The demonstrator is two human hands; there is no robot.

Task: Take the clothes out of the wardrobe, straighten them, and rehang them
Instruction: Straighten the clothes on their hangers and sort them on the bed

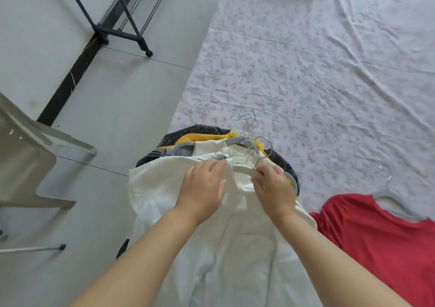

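Nearest to you, the white shirt lay spread out front-up, its body running back toward you between your forearms. Your left hand sat at the collar, its fingers curled over the fabric and holding it. Your right hand was just beside it, fingertips closed around the white hanger close to the base of its metal hook. That hanger lay at the shirt's neck opening, its left arm running toward the fingers of your left hand.

To your right, a red shirt lay flat on the floral sheet, with a grey hanger at its neckline.

Under the white shirt and just beyond your hands was a pile of other clothes on hangers. It showed a plaid piece, a yellow knit and a dark speckled knit. Their metal hooks bunched together, pointing away from you.

A pale plastic chair stood on the grey floor tiles at your left. Farther off, the wheeled foot of a black clothes rack stood by the wall.
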